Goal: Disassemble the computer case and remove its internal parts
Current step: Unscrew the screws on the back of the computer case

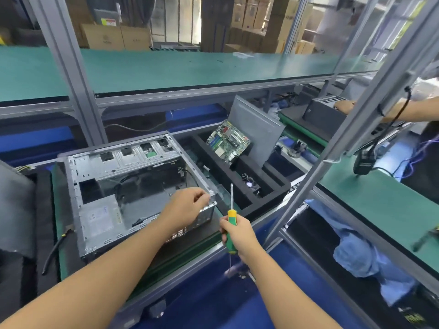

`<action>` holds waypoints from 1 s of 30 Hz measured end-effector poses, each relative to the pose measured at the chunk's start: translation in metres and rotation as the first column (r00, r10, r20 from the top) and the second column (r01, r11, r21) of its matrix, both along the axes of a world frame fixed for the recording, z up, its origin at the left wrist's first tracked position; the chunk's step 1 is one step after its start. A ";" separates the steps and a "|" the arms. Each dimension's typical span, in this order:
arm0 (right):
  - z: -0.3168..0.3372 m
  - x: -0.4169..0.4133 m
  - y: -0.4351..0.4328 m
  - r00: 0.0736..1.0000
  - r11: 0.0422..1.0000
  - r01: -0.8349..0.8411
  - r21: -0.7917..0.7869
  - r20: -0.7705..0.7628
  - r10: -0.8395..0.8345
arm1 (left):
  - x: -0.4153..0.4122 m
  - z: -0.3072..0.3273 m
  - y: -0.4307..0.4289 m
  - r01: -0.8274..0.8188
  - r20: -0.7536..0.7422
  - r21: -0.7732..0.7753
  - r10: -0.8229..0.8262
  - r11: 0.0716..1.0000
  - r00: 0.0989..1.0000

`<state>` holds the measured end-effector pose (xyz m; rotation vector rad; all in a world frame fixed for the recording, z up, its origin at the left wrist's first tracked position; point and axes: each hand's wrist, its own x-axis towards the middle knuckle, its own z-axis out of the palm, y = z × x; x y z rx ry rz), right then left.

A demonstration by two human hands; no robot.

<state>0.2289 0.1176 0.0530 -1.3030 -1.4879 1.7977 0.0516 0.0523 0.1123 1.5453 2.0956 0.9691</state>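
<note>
**Fingers at the rim, screwdriver held ready**

Fingers [202, 198] of the left hand [187, 207] curl together at the near right corner of the computer case [128, 181] and seem to pinch its sheet-metal rim (whether a small screw sits between them is too small to tell). The right hand [237, 233] is wrapped round the green and yellow handle of a screwdriver [231, 214], shaft pointing up, just beside that same corner.

The case lies on its side on the counter [185, 252], open face up and largely gutted. A power supply [99, 217] sits in its near left corner, and thin cables trail across its floor. I judge the shell stiff and light for its bulk, with stamped edges that may be sharp, so the folded rim and corners look like the safer holds. The power supply is probably the heaviest part left, best lifted by its box body rather than its cables.

To the right, a black foam tray [268, 198] holds a motherboard [228, 141] propped on edge, with a grey side panel [256, 131] leaning behind it. Pliers [59, 243] lie left of the case. A slanting aluminium post [332, 157] rises near the tray and could hamper a wide carry that way.
</note>
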 end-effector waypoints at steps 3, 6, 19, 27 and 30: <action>-0.007 0.016 0.052 0.990 1.000 0.003 -0.017 0.141 -0.001 | -0.002 -0.002 0.044 -0.003 -0.121 -0.052 -0.003 0.999 0.993; -0.009 0.021 0.099 0.966 1.000 -0.014 0.028 0.258 0.006 | -0.007 -0.015 0.078 -0.095 -0.171 -0.111 0.075 0.989 0.982; -0.064 -0.053 0.216 0.833 0.970 -0.209 0.128 0.543 0.108 | -0.026 -0.081 0.106 -0.371 -0.076 -0.354 0.369 0.859 0.926; -0.084 -0.077 0.244 0.807 0.959 -0.230 0.165 0.583 0.093 | -0.025 -0.083 0.107 -0.366 -0.150 -0.419 0.334 0.831 0.930; -0.084 -0.085 0.253 0.791 0.949 -0.265 0.171 0.602 0.112 | -0.024 -0.083 0.106 -0.376 -0.157 -0.406 0.342 0.833 0.927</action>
